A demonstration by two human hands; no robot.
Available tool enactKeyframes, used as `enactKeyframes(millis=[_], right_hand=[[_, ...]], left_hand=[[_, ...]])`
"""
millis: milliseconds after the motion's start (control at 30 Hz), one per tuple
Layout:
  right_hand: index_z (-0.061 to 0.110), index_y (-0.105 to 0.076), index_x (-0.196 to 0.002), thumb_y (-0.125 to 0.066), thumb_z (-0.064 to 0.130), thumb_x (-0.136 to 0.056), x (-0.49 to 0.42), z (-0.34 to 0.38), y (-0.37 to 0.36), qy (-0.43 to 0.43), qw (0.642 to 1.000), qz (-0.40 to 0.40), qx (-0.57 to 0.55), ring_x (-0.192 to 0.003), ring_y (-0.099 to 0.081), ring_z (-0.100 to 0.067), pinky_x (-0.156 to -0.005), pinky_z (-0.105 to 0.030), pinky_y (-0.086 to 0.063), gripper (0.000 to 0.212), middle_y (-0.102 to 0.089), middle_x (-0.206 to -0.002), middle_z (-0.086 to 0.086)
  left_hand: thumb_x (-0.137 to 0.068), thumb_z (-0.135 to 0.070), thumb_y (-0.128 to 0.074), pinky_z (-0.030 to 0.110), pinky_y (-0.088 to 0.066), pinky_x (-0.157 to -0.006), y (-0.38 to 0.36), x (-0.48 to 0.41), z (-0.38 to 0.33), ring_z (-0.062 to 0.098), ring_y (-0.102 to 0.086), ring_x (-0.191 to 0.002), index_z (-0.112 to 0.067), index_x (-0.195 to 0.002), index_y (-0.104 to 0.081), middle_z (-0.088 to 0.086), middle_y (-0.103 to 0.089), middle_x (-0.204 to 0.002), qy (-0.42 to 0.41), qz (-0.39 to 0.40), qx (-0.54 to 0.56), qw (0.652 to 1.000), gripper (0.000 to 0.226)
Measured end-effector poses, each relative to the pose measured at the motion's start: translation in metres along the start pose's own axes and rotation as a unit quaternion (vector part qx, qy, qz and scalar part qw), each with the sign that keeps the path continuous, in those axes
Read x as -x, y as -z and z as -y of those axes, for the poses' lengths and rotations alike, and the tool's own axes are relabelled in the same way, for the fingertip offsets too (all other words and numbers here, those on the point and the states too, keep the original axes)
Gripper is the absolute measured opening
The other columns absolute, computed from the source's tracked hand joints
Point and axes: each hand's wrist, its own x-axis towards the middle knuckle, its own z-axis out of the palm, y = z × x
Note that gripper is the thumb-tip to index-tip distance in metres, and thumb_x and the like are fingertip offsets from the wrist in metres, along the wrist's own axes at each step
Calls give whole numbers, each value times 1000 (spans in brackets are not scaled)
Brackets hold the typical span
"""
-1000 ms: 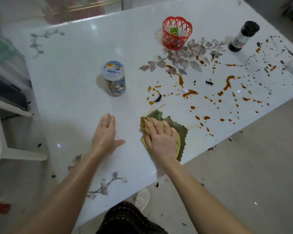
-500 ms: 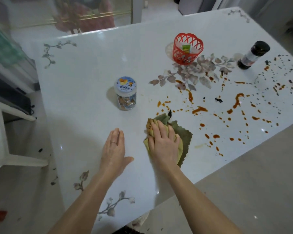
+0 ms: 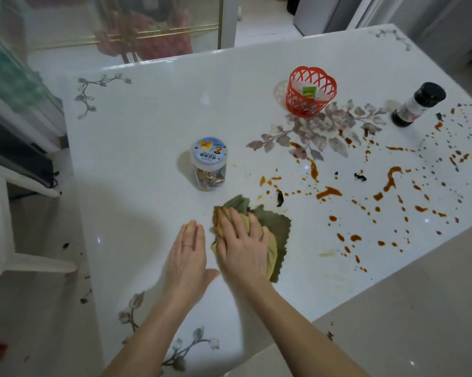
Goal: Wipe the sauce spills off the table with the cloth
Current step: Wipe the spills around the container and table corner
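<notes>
A green and yellow cloth [image 3: 279, 229] lies crumpled on the white table [image 3: 147, 148] near its front edge. My right hand [image 3: 241, 247] presses flat on top of the cloth, fingers spread over it. My left hand [image 3: 187, 254] lies flat and empty on the bare table, just left of the cloth, thumb close to my right hand. Orange-brown sauce spills [image 3: 389, 180] dot the table to the right of the cloth, from drops right beside it out to the right edge. A faint yellowish smear [image 3: 327, 253] remains near the front edge.
A small jar with a blue-white lid [image 3: 209, 164] stands just beyond the cloth. A red plastic basket [image 3: 309, 91] and a dark sauce bottle [image 3: 417, 107] stand farther back right. A few dark scraps [image 3: 279, 198] lie among the spills. A white chair [image 3: 1, 221] is on the left.
My right hand has slid the cloth a little away from me, over drops near the jar. My left hand has drawn closer to the cloth. The camera has tilted up.
</notes>
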Motion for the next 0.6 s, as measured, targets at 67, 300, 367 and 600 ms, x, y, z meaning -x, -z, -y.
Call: enactKeyframes(millis=[67, 300, 367, 600], right_hand=[[36, -53, -140, -41, 45, -96, -2, -1, -2, 21, 1000, 1, -5, -130, -46, -29, -98, -50, -36, 46, -50, -147, 10], [36, -54, -137, -43, 41, -94, -18, 5, -1, 52, 998, -16, -24, -127, -43, -30, -94, -50, -36, 45, -49, -146, 10], [37, -53, -139, -47, 41, -93, -20, 8, -2, 120, 992, -4, -29, -127, -44, -31, -92, -49, -37, 46, -51, -145, 10], [33, -55, -136, -37, 48, -93, -59, 4, -1, 34, 999, 26, -29, -129, -46, -33, -95, -52, -38, 49, -52, -143, 6]], left_hand=[[-83, -47, -61, 29, 6, -115, 0, 0, -1, 26, 12, -144, -2, -147, 4, 14, 11, -156, 6, -1, -3, 1000, 102], [-77, -42, -72, 25, -2, -117, 0, 3, -2, 19, 6, -145, -2, -147, 2, 10, 7, -157, 37, -32, 63, 997, 110], [-72, -40, -76, 24, -8, -116, 2, 4, -4, 19, 1, -145, 0, -147, 0, 12, 5, -156, 44, -42, 75, 995, 114], [-77, -36, -74, 24, -6, -116, 6, 5, -6, 18, 6, -145, 1, -146, 6, 8, 16, -155, 59, -20, 84, 995, 111]])
